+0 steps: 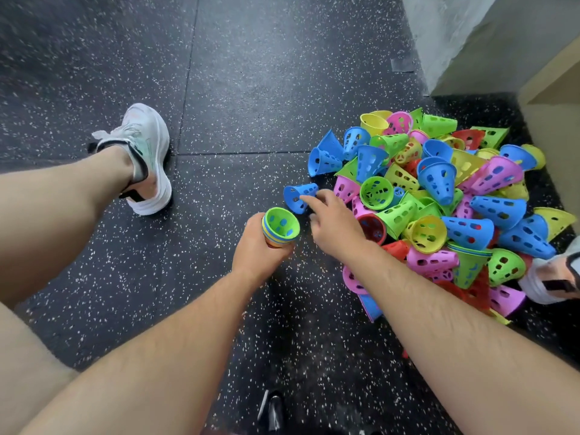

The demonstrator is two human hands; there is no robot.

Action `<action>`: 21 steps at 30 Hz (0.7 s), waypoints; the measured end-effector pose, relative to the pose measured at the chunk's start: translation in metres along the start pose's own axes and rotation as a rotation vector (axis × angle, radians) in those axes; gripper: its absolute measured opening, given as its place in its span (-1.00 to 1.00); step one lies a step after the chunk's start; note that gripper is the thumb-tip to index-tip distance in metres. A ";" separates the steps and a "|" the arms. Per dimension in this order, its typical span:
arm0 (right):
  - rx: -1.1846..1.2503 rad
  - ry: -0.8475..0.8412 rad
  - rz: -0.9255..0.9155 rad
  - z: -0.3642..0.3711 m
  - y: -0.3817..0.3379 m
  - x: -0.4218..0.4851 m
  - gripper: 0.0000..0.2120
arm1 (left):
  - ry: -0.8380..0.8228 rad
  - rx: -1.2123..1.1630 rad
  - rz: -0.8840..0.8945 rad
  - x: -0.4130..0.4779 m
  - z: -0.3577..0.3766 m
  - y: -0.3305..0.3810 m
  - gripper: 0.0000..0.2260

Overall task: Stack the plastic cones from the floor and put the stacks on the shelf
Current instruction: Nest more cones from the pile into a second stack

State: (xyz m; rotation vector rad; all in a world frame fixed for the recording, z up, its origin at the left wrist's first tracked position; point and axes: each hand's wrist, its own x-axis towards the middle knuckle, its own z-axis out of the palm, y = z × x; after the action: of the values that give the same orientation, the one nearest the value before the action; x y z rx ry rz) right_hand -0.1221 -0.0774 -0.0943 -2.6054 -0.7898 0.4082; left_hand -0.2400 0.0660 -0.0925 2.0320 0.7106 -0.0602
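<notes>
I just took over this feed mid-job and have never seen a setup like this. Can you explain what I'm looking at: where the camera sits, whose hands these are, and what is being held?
There is no machine here: a person is working with bare hands. The single picture comes from a camera worn on the person's head, looking down past both arms. The left hand grips a stack of cones, with a green one on top, its open end facing the camera. The right hand reaches forward with straight fingers and touches a blue cone lying on its side on the dark speckled floor. To the right is a big loose pile of cones in blue, green, yellow, pink and red. The white shoe on the left is on the person's own foot.
</notes>
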 end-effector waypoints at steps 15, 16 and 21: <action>-0.047 0.138 -0.209 0.014 0.020 0.057 -0.77 | 0.060 0.022 -0.099 0.028 0.011 -0.016 -0.49; 0.074 0.177 -0.169 0.010 0.019 0.051 -0.78 | 0.061 0.040 -0.098 0.028 0.013 -0.016 -0.48; 0.454 0.378 -0.051 -0.003 0.005 0.019 -0.81 | 0.088 0.035 -0.093 0.026 0.015 -0.018 -0.46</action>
State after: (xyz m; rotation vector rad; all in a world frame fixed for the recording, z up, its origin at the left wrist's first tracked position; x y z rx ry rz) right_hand -0.1028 -0.0713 -0.0970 -2.1403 -0.5543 0.0596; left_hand -0.2237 0.0732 -0.1226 2.0445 0.8648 -0.0380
